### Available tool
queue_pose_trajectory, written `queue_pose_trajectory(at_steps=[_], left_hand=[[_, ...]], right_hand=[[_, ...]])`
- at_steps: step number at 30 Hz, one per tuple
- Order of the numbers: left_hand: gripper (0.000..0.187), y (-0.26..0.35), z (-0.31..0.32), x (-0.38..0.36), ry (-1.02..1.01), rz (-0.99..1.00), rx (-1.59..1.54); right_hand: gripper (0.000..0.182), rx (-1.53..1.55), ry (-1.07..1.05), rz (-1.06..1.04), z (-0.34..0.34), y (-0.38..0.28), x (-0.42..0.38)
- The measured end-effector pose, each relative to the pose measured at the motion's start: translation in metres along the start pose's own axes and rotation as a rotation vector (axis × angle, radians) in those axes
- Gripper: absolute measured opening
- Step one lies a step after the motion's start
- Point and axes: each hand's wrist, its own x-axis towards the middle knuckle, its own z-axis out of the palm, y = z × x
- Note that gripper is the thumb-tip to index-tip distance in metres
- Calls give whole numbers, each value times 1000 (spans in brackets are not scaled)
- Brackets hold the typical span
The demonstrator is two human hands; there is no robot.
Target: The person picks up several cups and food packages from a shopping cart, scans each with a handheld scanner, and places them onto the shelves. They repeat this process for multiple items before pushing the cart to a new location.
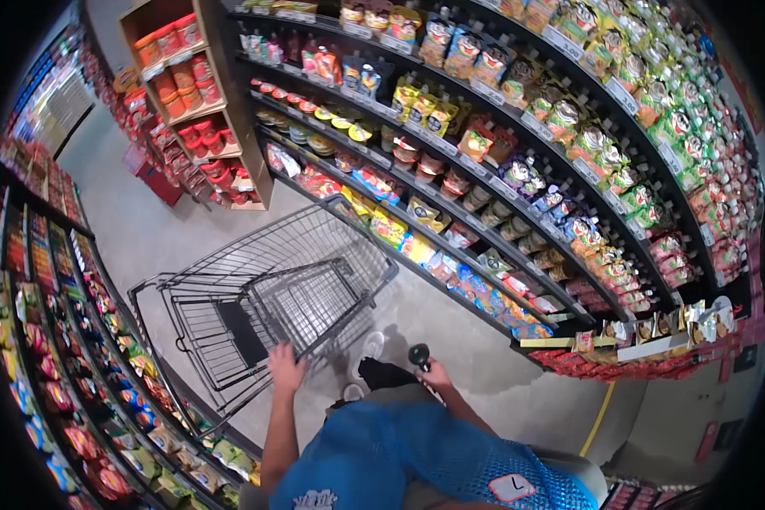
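My left hand (pixel 286 369) is at the near side of a grey wire shopping cart (pixel 268 289), fingers stretched out and overlapping its rim in this view. A black flap (pixel 242 331) in the cart lies just beyond the fingertips. In front of my body, my right hand (pixel 436 375) is closed around a black handheld object with a round head (pixel 419 354); a small green spot shows on that head. Its exact kind I cannot tell. The cart basket holds no goods that show.
A long shelf (pixel 476 161) of snack pouches and cups curves along the right. Packaged snacks (pixel 85 442) line the left shelves. A wooden rack (pixel 178 119) with red-orange tubs stands at the back. Grey floor (pixel 476 340) shows between cart and shelf, with a yellow line (pixel 599 416) to the right.
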Motion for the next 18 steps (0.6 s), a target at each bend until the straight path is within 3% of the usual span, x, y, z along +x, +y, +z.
queue_pose_trajectory(at_steps=[2,4,5,8,11,14,17,18], left_hand=[[63,19,37,39,-222,-103,23],[67,2,90,85,-536,-311,-144],[73,-5,107,104,-593,-347,-109],[78,52,59,121,-589,-419,98],[76,37,62,129,-508,-399,61],[70,27,57,127,-521,-435,-9],[73,34,50,133,-553,-426,7],[73,33,54,134,-565,-451,-29]], right_hand=[[36,71,24,62,-25,-27,7],[34,192,161,96,-46,-43,13],[34,202,169,108,-51,-43,16],[34,263,280,110,-71,-27,29],[33,376,388,223,-74,1,45],[31,277,316,337,-71,26,51],[30,250,242,418,-73,-5,49],[33,96,261,369,-71,-16,50]])
